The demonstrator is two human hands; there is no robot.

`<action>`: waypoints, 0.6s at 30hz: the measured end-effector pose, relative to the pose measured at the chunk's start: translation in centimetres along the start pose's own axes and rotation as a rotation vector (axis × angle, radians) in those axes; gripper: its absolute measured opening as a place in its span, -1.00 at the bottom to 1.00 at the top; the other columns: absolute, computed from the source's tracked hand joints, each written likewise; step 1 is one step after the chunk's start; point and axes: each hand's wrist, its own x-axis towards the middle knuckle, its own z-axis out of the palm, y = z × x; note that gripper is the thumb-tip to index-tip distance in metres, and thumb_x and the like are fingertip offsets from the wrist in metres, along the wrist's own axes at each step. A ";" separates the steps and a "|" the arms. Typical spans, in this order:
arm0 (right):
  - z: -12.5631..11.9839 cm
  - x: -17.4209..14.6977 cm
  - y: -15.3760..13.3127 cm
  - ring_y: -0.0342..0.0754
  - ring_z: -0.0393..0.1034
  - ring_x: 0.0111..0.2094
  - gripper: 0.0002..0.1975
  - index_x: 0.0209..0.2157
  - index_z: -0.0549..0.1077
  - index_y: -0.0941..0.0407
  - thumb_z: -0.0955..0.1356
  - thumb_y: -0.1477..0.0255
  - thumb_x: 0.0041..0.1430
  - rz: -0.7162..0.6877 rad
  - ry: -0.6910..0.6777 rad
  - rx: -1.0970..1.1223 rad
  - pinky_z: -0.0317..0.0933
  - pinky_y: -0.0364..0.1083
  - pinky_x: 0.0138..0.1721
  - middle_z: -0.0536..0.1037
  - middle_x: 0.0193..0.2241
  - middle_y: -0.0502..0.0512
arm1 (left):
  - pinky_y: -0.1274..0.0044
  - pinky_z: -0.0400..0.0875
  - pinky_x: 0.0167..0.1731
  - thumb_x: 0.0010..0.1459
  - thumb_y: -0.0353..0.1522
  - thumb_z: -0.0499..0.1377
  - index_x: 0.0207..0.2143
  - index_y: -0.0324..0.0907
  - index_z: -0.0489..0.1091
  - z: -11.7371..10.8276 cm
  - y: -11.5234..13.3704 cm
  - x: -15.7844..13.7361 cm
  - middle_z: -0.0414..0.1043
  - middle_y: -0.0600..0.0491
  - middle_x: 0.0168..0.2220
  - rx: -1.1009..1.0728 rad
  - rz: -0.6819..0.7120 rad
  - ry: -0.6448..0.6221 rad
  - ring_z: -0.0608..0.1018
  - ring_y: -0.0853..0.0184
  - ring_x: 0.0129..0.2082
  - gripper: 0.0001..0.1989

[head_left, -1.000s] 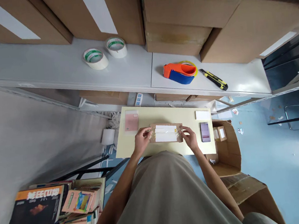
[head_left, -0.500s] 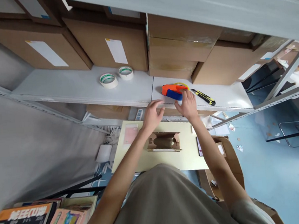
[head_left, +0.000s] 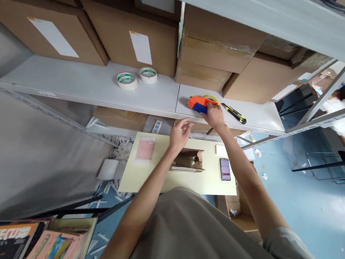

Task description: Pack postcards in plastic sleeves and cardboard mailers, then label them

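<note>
An orange and blue tape dispenser [head_left: 199, 103] with a yellow-edged roll lies on the grey shelf. My right hand [head_left: 214, 115] has its fingers closed around the dispenser's right end, hiding that part. Just right of it rests a yellow and black utility knife [head_left: 233, 113]. My left hand [head_left: 180, 134] is empty in front of the shelf edge, its fingers loosely bent and thumb apart. Below that hand, an opened cardboard box [head_left: 189, 160] sits on the pale yellow table [head_left: 165, 185], partly covered by my left wrist.
Two rolls of white tape [head_left: 126, 81] stand left on the shelf. Large cardboard boxes [head_left: 139, 35] line its back. A phone [head_left: 225, 169] and a pink sheet [head_left: 145, 149] lie on the table. Books [head_left: 56, 250] are stacked at lower left; an open carton [head_left: 239, 208] is on the floor.
The view has shifted. My right hand has closed further over the dispenser's end. My left hand has dropped slightly away from the shelf edge, and the phone shows fully.
</note>
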 end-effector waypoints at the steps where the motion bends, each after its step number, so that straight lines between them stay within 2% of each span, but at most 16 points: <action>1: -0.2 -1.1 -0.7 0.37 0.54 0.06 -0.47 0.22 0.37 0.26 0.42 0.18 0.44 0.010 0.001 0.026 0.23 0.37 0.29 0.65 -0.01 0.49 | 0.36 0.64 0.09 0.38 -0.38 0.21 0.03 -0.15 0.58 -0.2 0.0 -0.7 0.73 -0.05 -0.11 -0.018 -0.010 0.010 0.75 0.21 -0.04 -0.77; 4: -1.3 -5.8 -3.9 0.33 0.56 0.00 -0.42 0.21 0.38 0.17 0.42 0.04 0.42 0.057 -0.017 0.192 0.36 0.30 0.17 0.65 -0.07 0.37 | 0.37 0.64 0.06 0.38 -0.31 0.24 -0.04 -0.16 0.60 -1.2 0.4 -3.4 0.71 -0.09 -0.03 -0.057 -0.022 0.039 0.73 0.21 -0.02 -0.80; 6: -1.9 -9.3 -6.3 0.25 0.56 -0.08 -0.44 0.14 0.41 0.09 0.41 -0.06 0.39 0.124 -0.053 0.383 0.45 0.17 0.03 0.65 -0.11 0.26 | 0.38 0.65 0.05 0.37 -0.27 0.27 0.03 -0.15 0.58 -2.1 0.7 -5.7 0.69 -0.08 -0.03 -0.111 -0.050 0.039 0.72 0.22 -0.04 -0.75; 8: -2.2 -12.4 -8.6 0.15 0.55 -0.14 -0.44 0.05 0.43 0.07 0.44 -0.11 0.34 0.175 -0.116 0.590 0.46 0.07 -0.06 0.64 -0.15 0.18 | 0.38 0.66 0.05 0.37 -0.23 0.30 0.08 -0.14 0.54 -3.0 0.9 -8.1 0.67 -0.07 -0.05 -0.178 -0.086 0.019 0.72 0.23 -0.06 -0.70; 10: -2.0 -14.7 -10.4 0.10 0.54 -0.14 -0.43 0.03 0.43 0.06 0.48 -0.11 0.30 0.217 -0.183 0.753 0.46 0.03 -0.06 0.64 -0.13 0.15 | 0.38 0.67 0.04 0.35 -0.20 0.34 0.01 -0.15 0.54 -3.8 1.0 -10.2 0.65 -0.07 -0.05 -0.223 -0.109 0.000 0.72 0.24 -0.07 -0.72; 13: -1.2 -16.9 -12.4 0.08 0.54 -0.12 -0.41 0.05 0.40 0.04 0.51 -0.10 0.26 0.276 -0.255 0.879 0.47 0.03 -0.04 0.64 -0.10 0.13 | 0.41 0.69 -0.04 0.33 -0.17 0.36 -0.09 -0.14 0.54 -5.0 0.9 -12.6 0.63 -0.04 -0.09 -0.241 -0.141 0.007 0.72 0.25 -0.13 -0.74; 18: 0.1 -18.6 -14.7 0.04 0.52 -0.19 -0.42 0.02 0.41 0.01 0.50 -0.11 0.25 0.334 -0.336 0.894 0.49 0.02 -0.10 0.63 -0.17 0.08 | 0.41 0.71 -0.09 0.30 -0.14 0.36 -0.11 -0.11 0.54 -7.0 0.3 -14.4 0.65 0.01 -0.17 -0.214 -0.213 0.031 0.73 0.25 -0.22 -0.74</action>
